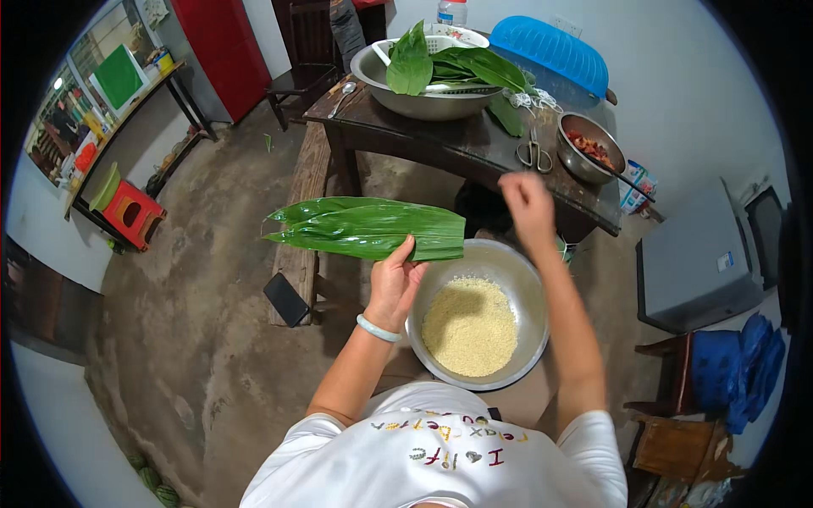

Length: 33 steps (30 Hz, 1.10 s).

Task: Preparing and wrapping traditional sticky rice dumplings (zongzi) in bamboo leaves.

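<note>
Wet, broad green leaves (362, 228), overlapping, lie across my left hand (395, 279), which pinches them near their cut end with the thumb on top. My right hand (528, 202) is raised near the table edge, blurred, with its fingers curled; whether it holds anything small cannot be told. Below both hands a metal bowl of pale grains (471, 327) sits in front of me. On the dark wooden table, scissors (535, 154) lie beyond my right hand, beside a metal bowl of reddish chopped food (591, 149) with chopsticks (619, 174) across it.
A large metal basin (419, 105) with a white basket of leaves stands on the table (438, 136), near a spoon (343, 100), white string (537, 100) and a blue plastic cover (549, 54). A wooden bench (305, 184) at left bears a black phone (286, 300).
</note>
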Motion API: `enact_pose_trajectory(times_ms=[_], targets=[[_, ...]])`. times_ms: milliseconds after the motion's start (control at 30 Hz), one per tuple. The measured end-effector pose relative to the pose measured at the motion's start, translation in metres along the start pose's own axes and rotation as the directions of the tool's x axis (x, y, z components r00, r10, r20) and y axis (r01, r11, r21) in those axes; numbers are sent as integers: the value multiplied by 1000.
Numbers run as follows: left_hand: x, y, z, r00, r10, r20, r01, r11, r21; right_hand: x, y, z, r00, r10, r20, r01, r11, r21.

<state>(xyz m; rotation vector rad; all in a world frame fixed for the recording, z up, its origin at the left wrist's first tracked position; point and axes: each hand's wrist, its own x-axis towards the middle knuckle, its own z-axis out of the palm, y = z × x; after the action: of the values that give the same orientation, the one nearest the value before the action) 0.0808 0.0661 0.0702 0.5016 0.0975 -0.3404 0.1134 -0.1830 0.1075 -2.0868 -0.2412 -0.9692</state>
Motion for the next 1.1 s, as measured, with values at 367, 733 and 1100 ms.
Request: enact_pose_trajectory(times_ms=[367, 733, 1100], targets=[[-8, -46, 13, 999, 47, -16, -43, 977, 208, -132, -80, 57, 616, 771, 162, -582, 307, 753], [-17, -52, 17, 998, 66, -15, -59, 953, 298, -138, -97, 58, 520, 847, 110, -447, 160, 880], [-19, -47, 39, 991, 47, 125, -67, 985, 160, -110, -111, 28, 557, 812, 173, -494, 156, 856]])
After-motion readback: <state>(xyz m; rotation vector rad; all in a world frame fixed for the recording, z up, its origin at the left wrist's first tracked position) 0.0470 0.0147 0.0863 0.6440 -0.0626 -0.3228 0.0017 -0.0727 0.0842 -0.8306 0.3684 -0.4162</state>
